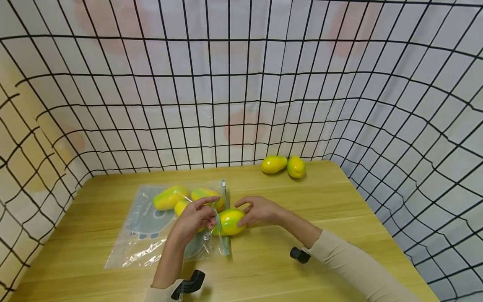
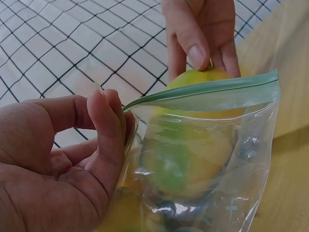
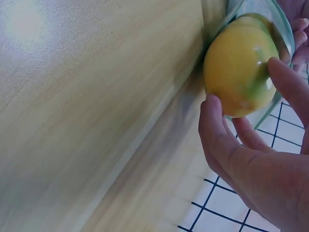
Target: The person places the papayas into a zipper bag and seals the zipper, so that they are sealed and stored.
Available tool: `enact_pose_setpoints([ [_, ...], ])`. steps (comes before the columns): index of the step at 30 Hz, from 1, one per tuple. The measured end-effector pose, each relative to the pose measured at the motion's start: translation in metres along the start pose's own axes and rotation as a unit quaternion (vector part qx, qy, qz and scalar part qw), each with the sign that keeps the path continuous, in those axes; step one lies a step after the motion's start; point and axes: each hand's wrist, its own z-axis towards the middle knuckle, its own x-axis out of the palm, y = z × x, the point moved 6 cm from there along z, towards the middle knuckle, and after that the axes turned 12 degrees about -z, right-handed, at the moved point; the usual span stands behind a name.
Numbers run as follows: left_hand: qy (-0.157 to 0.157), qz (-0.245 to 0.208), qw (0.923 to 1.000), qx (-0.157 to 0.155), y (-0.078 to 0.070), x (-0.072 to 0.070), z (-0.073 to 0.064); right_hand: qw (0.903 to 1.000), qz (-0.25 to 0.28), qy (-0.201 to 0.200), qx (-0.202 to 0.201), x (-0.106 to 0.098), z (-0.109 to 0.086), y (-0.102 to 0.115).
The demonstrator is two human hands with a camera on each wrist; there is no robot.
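One mango (image 1: 235,222) partly inside one bag (image 1: 126,249), six o'clock.
Left hand (image 1: 193,220): fingers pinch bag edge. Right hand (image 1: 260,211): fingers grip mango. Only head view shows two loose mangoes (image 1: 274,165), beyond, toward one o'clock.

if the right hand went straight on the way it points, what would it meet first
Beyond the fruit the right hand holds, likely the bag's green rim, then the left hand; depth is unclear.

black-gridded walls (image 1: 238,58), perhaps fabric; wooden table (image 1: 264,268)
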Motion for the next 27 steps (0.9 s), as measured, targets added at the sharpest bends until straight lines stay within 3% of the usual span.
enact_pose_setpoints([
  [8, -0.001, -0.005, 1.0, -0.003, 0.0, -0.001, 0.0, 0.9999, 0.009, -0.005, -0.006, 0.002, 0.0, -0.001],
  [17, 0.004, -0.007, 1.0, -0.004, 0.001, 0.0, -0.001, 0.9995, -0.03, -0.011, 0.0, 0.011, 0.0, 0.0],
  [27, 0.004, -0.005, 1.0, 0.0, 0.0, 0.0, -0.003, 0.9998, 0.017, -0.007, -0.003, 0.025, 0.005, 0.007],
])
